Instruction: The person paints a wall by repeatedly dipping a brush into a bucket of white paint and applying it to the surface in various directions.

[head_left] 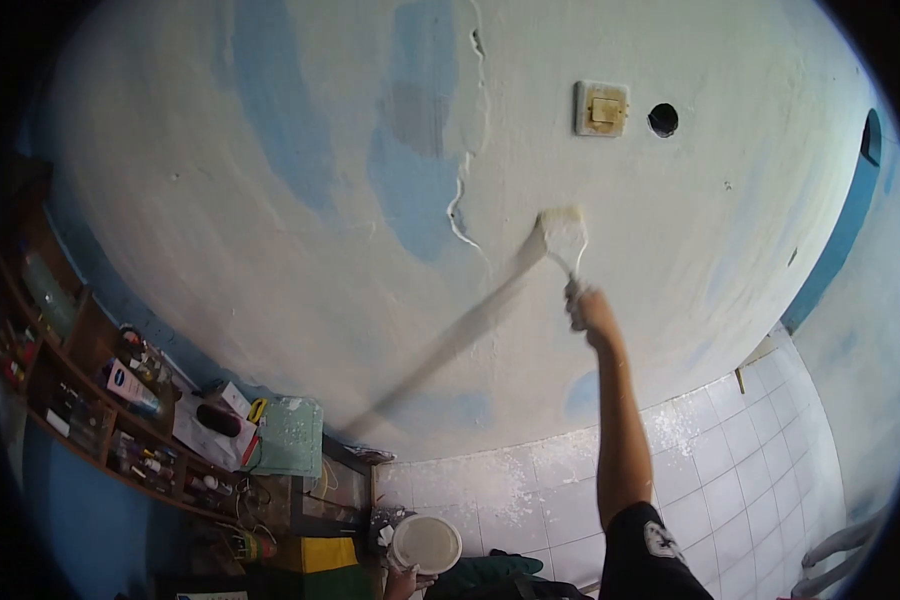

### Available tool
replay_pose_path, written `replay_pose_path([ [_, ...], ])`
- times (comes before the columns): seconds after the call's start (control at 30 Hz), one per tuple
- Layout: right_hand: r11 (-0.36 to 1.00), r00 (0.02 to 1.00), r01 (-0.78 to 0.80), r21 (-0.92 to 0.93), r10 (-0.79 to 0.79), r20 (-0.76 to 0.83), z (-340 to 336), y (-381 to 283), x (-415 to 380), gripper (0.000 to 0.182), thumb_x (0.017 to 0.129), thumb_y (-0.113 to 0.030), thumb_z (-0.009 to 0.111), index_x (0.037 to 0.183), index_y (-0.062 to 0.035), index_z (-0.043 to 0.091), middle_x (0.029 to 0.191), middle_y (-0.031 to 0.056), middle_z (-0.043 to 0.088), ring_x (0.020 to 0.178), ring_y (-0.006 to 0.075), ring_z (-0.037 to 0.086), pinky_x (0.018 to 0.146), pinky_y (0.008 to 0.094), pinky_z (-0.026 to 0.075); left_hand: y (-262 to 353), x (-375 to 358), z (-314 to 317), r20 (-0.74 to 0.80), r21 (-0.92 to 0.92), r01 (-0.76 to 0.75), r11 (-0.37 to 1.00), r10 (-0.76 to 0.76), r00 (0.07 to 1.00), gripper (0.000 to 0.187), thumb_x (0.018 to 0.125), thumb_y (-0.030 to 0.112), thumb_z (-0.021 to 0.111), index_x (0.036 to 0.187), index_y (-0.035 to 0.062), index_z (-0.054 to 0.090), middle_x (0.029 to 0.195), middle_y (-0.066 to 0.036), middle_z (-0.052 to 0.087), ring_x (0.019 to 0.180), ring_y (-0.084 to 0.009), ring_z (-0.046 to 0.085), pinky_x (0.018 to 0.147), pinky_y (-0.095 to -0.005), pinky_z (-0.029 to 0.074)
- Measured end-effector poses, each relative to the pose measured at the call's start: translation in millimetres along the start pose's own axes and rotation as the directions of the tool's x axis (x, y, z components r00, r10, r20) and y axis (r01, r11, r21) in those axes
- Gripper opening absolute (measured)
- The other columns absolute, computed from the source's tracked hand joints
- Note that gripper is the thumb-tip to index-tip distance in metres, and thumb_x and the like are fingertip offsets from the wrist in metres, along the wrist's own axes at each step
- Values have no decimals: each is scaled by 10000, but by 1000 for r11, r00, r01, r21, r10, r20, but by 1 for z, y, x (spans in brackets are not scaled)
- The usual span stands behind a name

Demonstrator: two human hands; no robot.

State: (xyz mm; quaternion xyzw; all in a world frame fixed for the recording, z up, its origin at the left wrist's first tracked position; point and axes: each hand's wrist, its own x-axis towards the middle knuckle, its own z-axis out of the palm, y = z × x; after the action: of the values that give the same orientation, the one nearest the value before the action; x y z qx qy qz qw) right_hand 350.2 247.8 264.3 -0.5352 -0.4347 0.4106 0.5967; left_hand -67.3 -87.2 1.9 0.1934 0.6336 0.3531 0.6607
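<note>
My right hand is closed round the handle of a wide paintbrush, whose bristles lie against the white-coated wall below a light switch. A long shadow runs from the brush down to the left. At the bottom, my left hand grips the near lower edge of a round tub with a pale content. Blue patches and a jagged crack show on the wall left of the brush.
A wooden shelf unit with bottles and small items stands at the lower left, beside a green plastic stool top. A round hole is right of the switch. White splatter marks the tiled floor. Grey chair-like legs are at lower right.
</note>
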Motion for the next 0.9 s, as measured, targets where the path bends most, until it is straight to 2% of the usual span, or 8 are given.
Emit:
replay_pose_path([
  [0.03, 996, 998, -27, 81, 22, 65, -4, 32, -2, 237, 810, -332, 500, 774, -98, 515, 548, -24, 422, 391, 51, 334, 334, 202, 260, 0, 2, 1, 3, -2, 4, 1000, -4, 1000, 670, 812, -33, 397, 1312, 242, 45, 1214, -209, 364, 707, -372, 616, 550, -426, 565],
  [0.2, 965, 966, -257, -45, 258, 12, -25, 149, -22, 224, 818, -241, 444, 752, -45, 527, 535, 16, 449, 368, 101, 369, 326, 244, 296, 5, 12, 7, 16, -9, -6, 1000, 6, 1000, 673, 810, -36, 398, 1311, 242, 46, 1214, -209, 363, 705, -371, 616, 547, -425, 565],
  [0.3, 953, 969, -231, -197, 207, -134, -43, 184, -45, 268, 827, -251, 475, 690, -26, 528, 488, 20, 437, 362, 106, 388, 315, 258, 299, 12, 12, 5, 5, -17, -17, 1000, 17, 1000, 675, 808, -38, 399, 1311, 242, 46, 1215, -208, 362, 703, -371, 616, 545, -424, 565],
  [0.37, 842, 967, -177, -510, 54, -247, -71, 224, -36, 327, 841, -272, 491, 632, -25, 533, 445, 25, 428, 365, 111, 413, 317, 260, 303, 15, 10, 4, -4, -32, -13, 999, 13, 1000, 677, 807, -40, 399, 1311, 242, 47, 1215, -208, 362, 703, -371, 616, 544, -423, 565],
  [0.43, 788, 944, -171, -591, -41, -328, -67, 149, -50, 369, 822, -291, 471, 696, 29, 607, 648, 260, 553, 596, 363, 573, 529, 434, 416, 16, 12, 2, -6, -33, -6, 999, 6, 1000, 678, 806, -41, 399, 1311, 243, 47, 1215, -208, 361, 702, -371, 616, 543, -423, 565],
  [0.6, 788, 880, 248, -564, -427, -209, -50, -45, -31, 316, 846, -256, 452, 729, 12, 573, 500, 110, 474, 434, 166, 443, 426, 341, 343, 17, 15, 3, -9, -19, 1, 1000, -1, 1000, 681, 803, -45, 401, 1310, 243, 48, 1215, -207, 360, 700, -371, 616, 540, -422, 566],
  [0.77, 1000, 1000, -20, -11, 20, 20, -30, -79, 9, 270, 886, -321, 403, 750, -95, 457, 502, -66, 326, 371, 43, 259, 323, 206, 193, 7, 14, 3, -19, -42, -15, 999, 14, 1000, 684, 801, -48, 402, 1310, 243, 49, 1216, -206, 358, 698, -371, 617, 537, -420, 566],
  [0.9, 990, 991, -104, 96, 95, 100, -39, 23, 4, 258, 879, -349, 399, 742, -136, 447, 494, -67, 324, 360, 40, 234, 326, 196, 183, 1, 23, 5, 14, 10, -77, 997, 77, 997, 718, 833, -64, 357, 1296, 283, -69, 1134, -265, 420, 692, -345, 623, 556, -430, 554],
])
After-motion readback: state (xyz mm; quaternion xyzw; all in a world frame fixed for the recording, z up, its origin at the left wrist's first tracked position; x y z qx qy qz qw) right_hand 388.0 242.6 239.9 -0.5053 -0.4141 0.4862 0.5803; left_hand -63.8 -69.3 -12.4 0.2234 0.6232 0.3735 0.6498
